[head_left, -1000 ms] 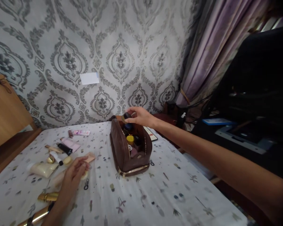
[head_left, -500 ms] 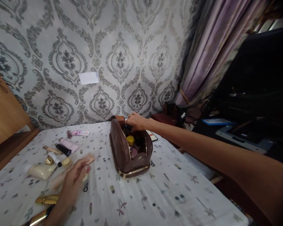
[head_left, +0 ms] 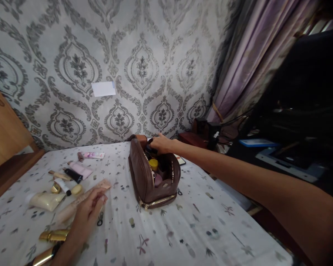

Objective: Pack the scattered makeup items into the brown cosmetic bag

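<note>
Holding items [head_left: 153, 164] already, the brown bag [head_left: 140, 177] is standing open below the right hand [head_left: 161, 143], while tubes [head_left: 46, 201] are lying near the left hand [head_left: 89, 207], both grips unclear.

The brown bag [head_left: 141, 179] stands upright mid-scene, its top unzipped and gaping. A dark item [head_left: 150, 149], mostly hidden, sits at its far end. The beige tube [head_left: 68, 211] lies slantwise, left.
</note>
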Demonstrator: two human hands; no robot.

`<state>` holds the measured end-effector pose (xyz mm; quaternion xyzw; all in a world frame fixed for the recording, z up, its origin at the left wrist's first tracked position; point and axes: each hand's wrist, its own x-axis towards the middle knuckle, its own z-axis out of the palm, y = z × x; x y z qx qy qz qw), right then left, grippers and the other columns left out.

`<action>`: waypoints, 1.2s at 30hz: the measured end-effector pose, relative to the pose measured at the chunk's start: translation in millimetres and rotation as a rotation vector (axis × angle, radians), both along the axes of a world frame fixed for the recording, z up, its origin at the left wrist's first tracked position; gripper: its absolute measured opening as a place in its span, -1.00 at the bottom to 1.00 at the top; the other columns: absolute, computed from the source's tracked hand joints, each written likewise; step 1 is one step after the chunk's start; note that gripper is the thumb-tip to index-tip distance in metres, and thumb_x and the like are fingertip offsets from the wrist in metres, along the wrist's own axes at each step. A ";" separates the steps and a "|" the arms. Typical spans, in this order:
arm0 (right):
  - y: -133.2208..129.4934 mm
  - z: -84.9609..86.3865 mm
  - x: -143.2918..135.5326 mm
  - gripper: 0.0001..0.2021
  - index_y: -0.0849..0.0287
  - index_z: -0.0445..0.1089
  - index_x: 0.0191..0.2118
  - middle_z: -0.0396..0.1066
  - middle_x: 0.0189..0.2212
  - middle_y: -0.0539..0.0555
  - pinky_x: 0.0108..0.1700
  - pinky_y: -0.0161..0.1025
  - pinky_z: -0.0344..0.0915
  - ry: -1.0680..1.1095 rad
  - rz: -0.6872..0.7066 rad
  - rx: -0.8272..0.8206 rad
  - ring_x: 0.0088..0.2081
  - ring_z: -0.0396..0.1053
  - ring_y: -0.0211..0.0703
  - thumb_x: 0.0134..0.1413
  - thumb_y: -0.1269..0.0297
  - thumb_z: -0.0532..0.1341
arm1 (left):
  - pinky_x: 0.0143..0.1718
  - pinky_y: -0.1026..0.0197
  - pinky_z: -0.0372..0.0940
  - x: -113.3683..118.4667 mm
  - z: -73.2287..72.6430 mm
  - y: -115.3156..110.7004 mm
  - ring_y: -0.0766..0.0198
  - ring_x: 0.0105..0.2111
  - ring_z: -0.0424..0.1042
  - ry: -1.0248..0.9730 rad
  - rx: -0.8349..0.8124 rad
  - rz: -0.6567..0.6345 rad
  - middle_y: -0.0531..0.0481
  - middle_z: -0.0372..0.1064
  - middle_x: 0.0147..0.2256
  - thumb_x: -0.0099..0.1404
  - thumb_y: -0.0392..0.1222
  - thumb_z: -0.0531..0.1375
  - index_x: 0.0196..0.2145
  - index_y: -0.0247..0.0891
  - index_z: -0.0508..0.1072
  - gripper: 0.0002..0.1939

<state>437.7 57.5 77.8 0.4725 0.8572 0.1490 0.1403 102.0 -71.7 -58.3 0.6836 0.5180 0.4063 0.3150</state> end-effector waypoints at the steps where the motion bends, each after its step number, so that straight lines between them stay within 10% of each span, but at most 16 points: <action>1: -1.2 2.2 -0.6 -0.79 0.21 0.53 -0.20 0.55 -0.17 0.21 -0.01 -0.08 0.16 -0.013 -0.010 -0.008 -0.07 0.43 0.05 -0.03 0.41 0.34 | -0.25 0.16 0.42 0.0 -0.2 0.0 0.09 -0.22 0.53 0.006 0.002 -0.006 -0.07 0.53 -0.24 0.29 0.14 0.11 -0.11 -0.19 0.47 -0.61; 7: -18.1 24.5 -5.7 -0.81 0.21 0.51 -0.15 0.54 -0.18 0.20 -0.06 -0.15 0.15 0.023 -0.013 0.032 -0.07 0.42 0.00 0.10 0.39 0.26 | -0.27 0.18 0.39 0.4 5.1 -2.6 0.14 -0.31 0.50 0.008 0.072 0.000 -0.02 0.49 -0.34 0.34 0.10 0.08 -0.13 -0.21 0.45 -0.64; 14: -85.2 20.7 -44.9 -0.76 0.20 0.42 -0.37 0.46 -0.40 0.11 -0.15 -0.20 0.15 0.542 0.241 0.276 -0.27 0.37 -0.09 0.31 0.26 0.12 | -0.30 0.23 0.32 -11.6 15.3 1.9 0.22 -0.34 0.45 -0.136 0.122 0.068 0.01 0.44 -0.38 0.35 0.00 0.09 -0.13 -0.25 0.40 -0.71; 21: -150.0 -46.5 -109.0 -0.68 0.19 0.32 -0.46 0.36 -0.51 0.06 -0.37 -0.28 0.15 0.889 0.545 -0.001 -0.40 0.31 -0.18 0.35 0.23 0.10 | -0.25 0.18 0.32 -27.7 27.4 4.7 0.17 -0.28 0.45 0.083 0.129 0.038 -0.06 0.46 -0.27 0.38 0.00 0.06 -0.19 -0.26 0.43 -0.71; 25: -138.4 -99.0 -141.5 -0.94 0.19 0.42 -0.28 0.49 -0.33 0.08 -0.28 -0.28 0.28 1.100 0.269 -0.286 -0.31 0.42 -0.17 0.16 0.33 0.27 | -0.11 0.08 0.30 -30.8 30.5 2.3 0.07 -0.15 0.41 0.415 0.190 -0.065 -0.10 0.44 -0.17 0.34 -0.05 0.12 -0.12 -0.24 0.44 -0.74; 28: -122.4 -130.6 -158.4 -0.76 0.15 0.41 -0.08 0.50 -0.27 0.05 -0.26 -0.27 0.35 1.294 0.066 -0.486 -0.29 0.46 -0.19 0.09 0.35 0.29 | -0.06 0.01 0.27 -33.8 26.1 1.3 0.02 -0.11 0.36 0.629 0.228 -0.112 -0.11 0.41 -0.15 0.31 -0.11 0.17 -0.07 -0.21 0.45 -0.73; 36: -121.8 -174.8 -171.1 -0.66 0.16 0.41 -0.02 0.45 -0.17 0.10 -0.23 -0.24 0.40 1.587 -0.068 -0.476 -0.27 0.44 -0.21 0.03 0.42 0.24 | 0.07 -0.06 0.21 -37.6 20.1 0.5 -0.01 0.02 0.32 0.637 0.181 -0.158 -0.12 0.41 -0.01 0.32 -0.17 0.19 0.06 -0.14 0.42 -0.65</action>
